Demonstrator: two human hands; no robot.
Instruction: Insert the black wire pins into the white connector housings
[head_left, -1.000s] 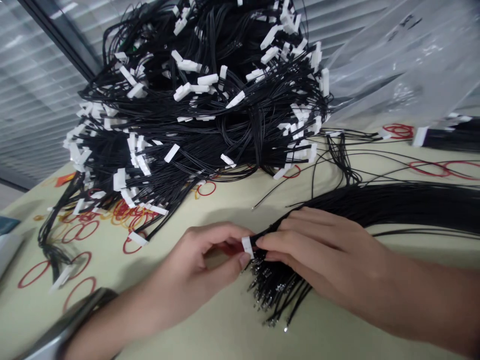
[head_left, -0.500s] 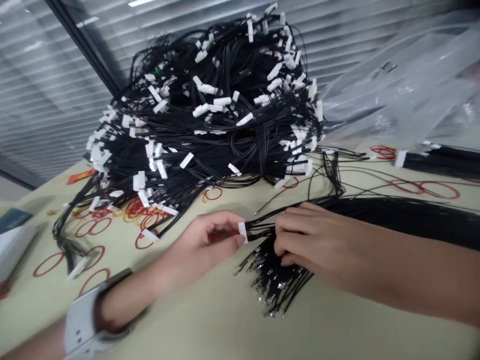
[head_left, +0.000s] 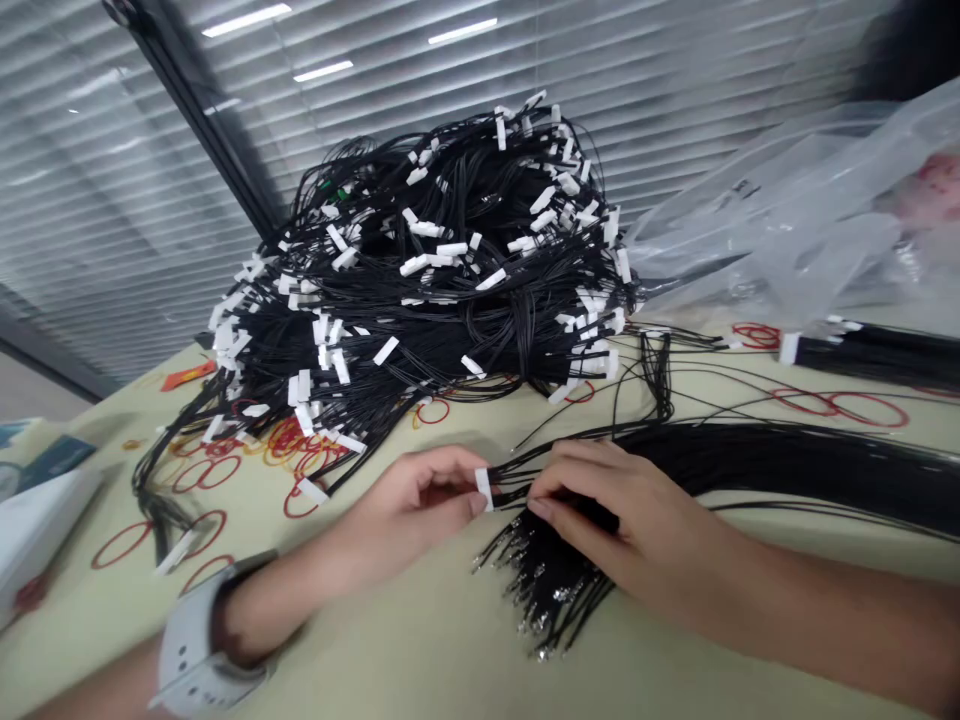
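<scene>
My left hand (head_left: 427, 495) pinches a white connector (head_left: 484, 489) between thumb and fingertips. Several thin black wires run from that connector towards the right. Close beside it, my right hand (head_left: 600, 500) is closed, thumb and index finger pinched at a wire just right of the connector; exactly what lies between the fingertips is too small to make out. Under the right hand lies a thick bundle of black wires (head_left: 780, 465), its loose ends with small metal terminals (head_left: 544, 595) fanned out on the table.
Behind stands a large heap of black cables (head_left: 450, 330) with white connectors. Red and yellow rubber bands (head_left: 289, 440) lie at the left, near a white box (head_left: 52, 520). Clear plastic bags (head_left: 795, 220) and another wire bundle (head_left: 877, 360) are at the right.
My right hand has turned, so its thumb and index finger now pinch closer to the connector. The left hand keeps hold of the connector. The camera view has tilted upward.
</scene>
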